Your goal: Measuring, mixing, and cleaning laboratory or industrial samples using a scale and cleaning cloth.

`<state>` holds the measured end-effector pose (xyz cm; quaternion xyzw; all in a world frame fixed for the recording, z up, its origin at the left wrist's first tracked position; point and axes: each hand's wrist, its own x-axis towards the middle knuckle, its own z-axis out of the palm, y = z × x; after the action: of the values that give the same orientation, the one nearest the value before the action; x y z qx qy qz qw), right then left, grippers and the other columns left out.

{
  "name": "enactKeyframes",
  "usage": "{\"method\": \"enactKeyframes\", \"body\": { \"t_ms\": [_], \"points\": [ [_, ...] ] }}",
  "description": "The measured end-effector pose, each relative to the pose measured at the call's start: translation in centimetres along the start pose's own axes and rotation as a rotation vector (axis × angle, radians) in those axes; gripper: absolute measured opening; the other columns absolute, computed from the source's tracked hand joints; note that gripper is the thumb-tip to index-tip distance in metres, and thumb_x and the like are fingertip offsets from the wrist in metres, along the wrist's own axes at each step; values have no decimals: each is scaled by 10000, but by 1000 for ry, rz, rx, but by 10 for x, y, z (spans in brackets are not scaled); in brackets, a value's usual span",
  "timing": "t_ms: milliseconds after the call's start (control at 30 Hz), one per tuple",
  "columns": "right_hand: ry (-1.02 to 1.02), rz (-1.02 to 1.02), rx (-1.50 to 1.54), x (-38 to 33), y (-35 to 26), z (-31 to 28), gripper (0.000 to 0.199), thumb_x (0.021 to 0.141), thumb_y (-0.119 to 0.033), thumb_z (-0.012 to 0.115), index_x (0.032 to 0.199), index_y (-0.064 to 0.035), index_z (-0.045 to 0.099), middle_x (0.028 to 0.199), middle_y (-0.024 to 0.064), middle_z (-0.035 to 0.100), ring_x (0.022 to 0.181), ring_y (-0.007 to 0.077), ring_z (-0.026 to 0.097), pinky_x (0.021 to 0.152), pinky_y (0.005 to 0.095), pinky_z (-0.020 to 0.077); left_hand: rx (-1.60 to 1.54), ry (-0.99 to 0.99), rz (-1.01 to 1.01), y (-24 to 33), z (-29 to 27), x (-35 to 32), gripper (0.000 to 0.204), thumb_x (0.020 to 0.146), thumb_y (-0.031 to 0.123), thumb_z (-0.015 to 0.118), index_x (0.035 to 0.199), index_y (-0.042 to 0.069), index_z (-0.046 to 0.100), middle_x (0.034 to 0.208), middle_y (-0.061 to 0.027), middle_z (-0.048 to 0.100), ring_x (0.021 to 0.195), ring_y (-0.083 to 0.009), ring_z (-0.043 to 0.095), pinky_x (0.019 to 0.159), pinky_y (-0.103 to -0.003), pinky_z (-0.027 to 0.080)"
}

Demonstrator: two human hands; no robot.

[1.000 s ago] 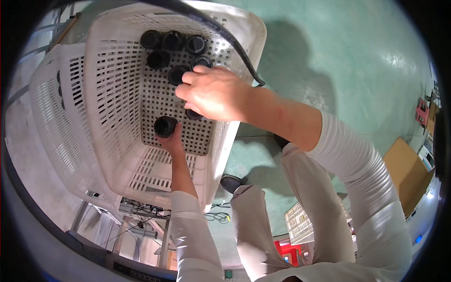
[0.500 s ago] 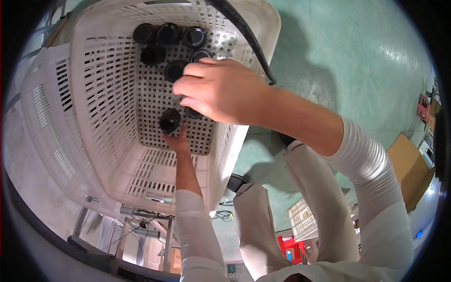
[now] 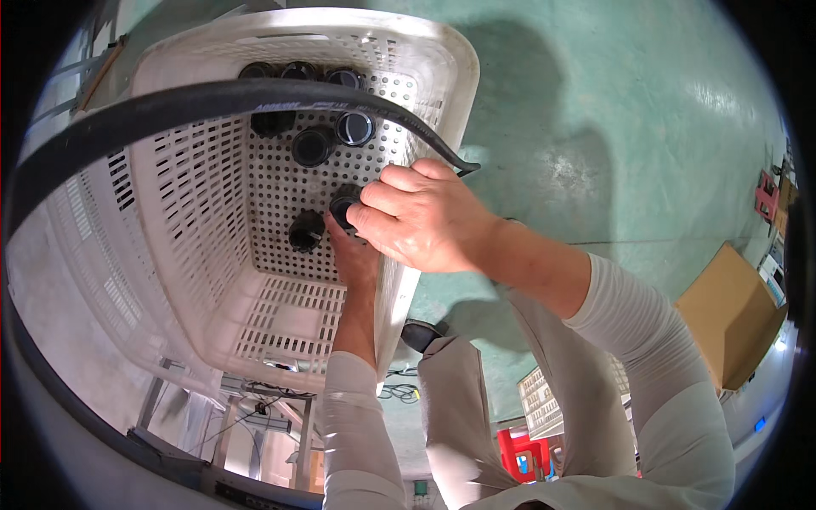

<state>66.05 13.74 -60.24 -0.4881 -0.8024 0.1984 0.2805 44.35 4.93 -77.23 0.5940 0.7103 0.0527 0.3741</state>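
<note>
Inside the white perforated plastic basket (image 3: 297, 319), my left hand (image 3: 353, 255) reaches in from the near side. Its fingers are around a black round part (image 3: 343, 206), with one finger along its left side and the rest partly hidden. Another black part with a ribbed edge (image 3: 306, 231) stands on the basket floor just left of that hand. My right hand (image 3: 425, 212) is closed, knuckles up, over the basket's right side and beside the held part; whatever is in its curled fingers is hidden. Several more black round parts (image 3: 314, 146) stand toward the far end.
A thick black hose (image 3: 212, 99) arcs across the basket, partly covering the far parts. Green floor (image 3: 646, 170) lies to the right, with a cardboard sheet (image 3: 731, 314). My legs (image 3: 459, 399) are below, near a red stool (image 3: 523, 450). Another translucent crate (image 3: 93, 229) stands left.
My left hand has shifted right, from the ribbed part to the neighbouring part. My right hand has drawn back toward the basket's right side and curled. The hose now crosses more of the view.
</note>
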Motion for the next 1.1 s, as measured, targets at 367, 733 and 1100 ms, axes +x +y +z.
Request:
{"method": "enactKeyframes", "body": {
  "t_ms": [367,733,1100],
  "points": [
    [-18,25,-39,8,-8,2,139,655,-199,654,761,-175,566,695,-55,450,716,112,475,622,272,340,134,-64,-13,29,-35,16,735,692,361,697,1260,47,352,1014,-213,557,895,-393,573,760,-466,458],
    [-407,139,159,0,-59,-85,661,670,-263,726,1243,-138,422,1184,84,447,1085,261,454,862,439,398,-291,38,-163,178,-191,-111,703,660,129,748,1235,-7,368,1045,-117,548,925,-164,544,819,-290,446],
    [-22,172,585,-5,-209,-236,851,571,-190,793,1275,-52,335,1245,169,400,1144,340,439,947,405,387,-286,45,46,354,-345,-260,824,603,233,800,1271,12,371,1047,-184,589,972,-248,597,830,-344,471]
  ]
}}
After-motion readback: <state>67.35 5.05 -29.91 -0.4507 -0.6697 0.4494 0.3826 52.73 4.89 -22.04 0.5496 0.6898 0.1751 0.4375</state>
